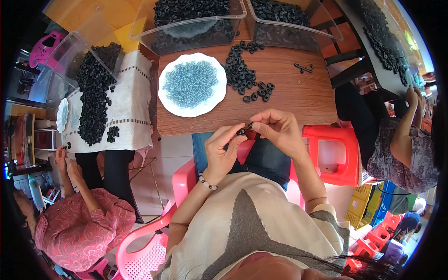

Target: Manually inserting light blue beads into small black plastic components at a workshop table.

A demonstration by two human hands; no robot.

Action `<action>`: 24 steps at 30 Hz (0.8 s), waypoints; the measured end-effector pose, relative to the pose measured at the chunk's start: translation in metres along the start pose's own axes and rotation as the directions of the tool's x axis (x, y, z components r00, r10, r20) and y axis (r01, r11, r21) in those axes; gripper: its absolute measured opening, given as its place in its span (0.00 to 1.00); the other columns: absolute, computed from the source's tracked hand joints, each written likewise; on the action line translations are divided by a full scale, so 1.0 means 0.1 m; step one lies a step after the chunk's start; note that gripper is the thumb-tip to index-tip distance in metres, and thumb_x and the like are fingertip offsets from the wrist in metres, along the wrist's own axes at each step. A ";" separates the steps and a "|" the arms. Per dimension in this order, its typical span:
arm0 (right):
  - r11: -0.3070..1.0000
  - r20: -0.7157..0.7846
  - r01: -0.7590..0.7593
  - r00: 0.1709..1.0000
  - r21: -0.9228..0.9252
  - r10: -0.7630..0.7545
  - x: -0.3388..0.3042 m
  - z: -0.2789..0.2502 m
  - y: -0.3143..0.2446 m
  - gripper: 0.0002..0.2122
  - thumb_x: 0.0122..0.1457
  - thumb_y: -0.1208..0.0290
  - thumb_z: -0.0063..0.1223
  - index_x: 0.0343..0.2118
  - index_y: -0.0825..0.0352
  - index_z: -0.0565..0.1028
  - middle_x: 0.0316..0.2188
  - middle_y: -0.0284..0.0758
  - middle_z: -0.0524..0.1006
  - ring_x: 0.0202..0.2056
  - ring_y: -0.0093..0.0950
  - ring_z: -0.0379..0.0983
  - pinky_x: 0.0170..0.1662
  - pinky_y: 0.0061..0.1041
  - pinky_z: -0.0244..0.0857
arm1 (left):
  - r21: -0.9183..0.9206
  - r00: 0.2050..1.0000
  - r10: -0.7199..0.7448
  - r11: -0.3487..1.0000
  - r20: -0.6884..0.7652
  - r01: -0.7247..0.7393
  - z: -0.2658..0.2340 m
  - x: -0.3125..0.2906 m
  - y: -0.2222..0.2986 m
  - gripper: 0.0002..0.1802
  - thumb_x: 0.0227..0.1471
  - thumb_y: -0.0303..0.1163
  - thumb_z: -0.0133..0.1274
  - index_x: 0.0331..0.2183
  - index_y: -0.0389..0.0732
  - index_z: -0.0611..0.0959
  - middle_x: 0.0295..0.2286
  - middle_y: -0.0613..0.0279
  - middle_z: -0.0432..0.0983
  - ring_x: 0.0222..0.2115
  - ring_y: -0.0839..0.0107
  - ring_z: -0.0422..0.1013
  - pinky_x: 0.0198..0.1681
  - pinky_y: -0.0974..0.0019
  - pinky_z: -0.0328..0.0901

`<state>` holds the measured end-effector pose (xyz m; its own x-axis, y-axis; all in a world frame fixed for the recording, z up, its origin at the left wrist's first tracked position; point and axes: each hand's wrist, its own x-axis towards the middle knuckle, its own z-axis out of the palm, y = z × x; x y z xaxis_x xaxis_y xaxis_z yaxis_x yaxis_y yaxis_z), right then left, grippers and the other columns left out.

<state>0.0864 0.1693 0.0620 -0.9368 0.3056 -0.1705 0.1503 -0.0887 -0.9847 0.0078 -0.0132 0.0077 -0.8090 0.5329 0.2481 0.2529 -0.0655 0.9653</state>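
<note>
My left hand (pixel 223 148) and my right hand (pixel 278 130) meet just below the near edge of the wooden table (pixel 289 98). Their fingertips pinch a small black ring (pixel 242 132) between them. A bead bracelet sits on my left wrist. On the table, a white plate (pixel 168 100) holds small blue-grey beads (pixel 190 83). To its right lies a loose pile of black rings (pixel 242 72). A few small black parts (pixel 304 68) lie further right.
Two clear plastic tubs (pixel 196 25) (pixel 291 28) of black rings stand at the table's far edge. A person in pink (pixel 81 224) sits left beside a cloth-covered table with more rings (pixel 95 93). Another person (pixel 401 149) sits right. Red stool (pixel 333 154) and pink chair (pixel 184 179) nearby.
</note>
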 end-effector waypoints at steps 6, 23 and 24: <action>1.000 -0.024 0.004 1.000 0.000 -0.004 -0.07 0.07 -0.01 0.09 0.63 0.79 0.62 0.45 0.73 0.82 0.36 0.32 0.84 0.34 0.15 0.78 0.38 0.16 0.74 | 0.114 0.997 0.062 0.991 0.038 -0.066 -0.02 -0.01 0.01 0.17 0.57 0.25 0.65 0.48 0.33 0.86 0.39 0.55 0.83 0.36 0.71 0.78 0.41 0.71 0.71; 0.906 -0.005 0.096 0.994 -0.412 -0.108 -0.14 0.12 0.05 0.05 0.60 0.78 0.63 0.37 0.73 0.83 0.30 0.36 0.82 0.32 0.21 0.76 0.37 0.22 0.71 | 0.257 0.978 0.200 0.944 0.057 -0.208 0.01 -0.07 -0.09 0.15 0.51 0.18 0.65 0.44 0.34 0.86 0.36 0.54 0.82 0.32 0.64 0.79 0.36 0.67 0.72; 0.906 -0.006 0.095 0.994 -0.413 -0.107 -0.14 0.11 0.04 0.05 0.60 0.78 0.63 0.37 0.73 0.83 0.30 0.36 0.82 0.32 0.21 0.76 0.37 0.22 0.71 | 0.256 0.978 0.200 0.944 0.058 -0.208 0.00 -0.06 -0.08 0.15 0.51 0.18 0.65 0.44 0.34 0.86 0.36 0.54 0.82 0.32 0.64 0.79 0.36 0.67 0.72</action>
<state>0.0972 0.1542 0.0604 -0.9455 0.3192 -0.0644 0.1776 0.3399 -0.9235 0.0109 -0.0159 -0.0013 -0.7100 0.5569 0.4310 0.5429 0.0432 0.8387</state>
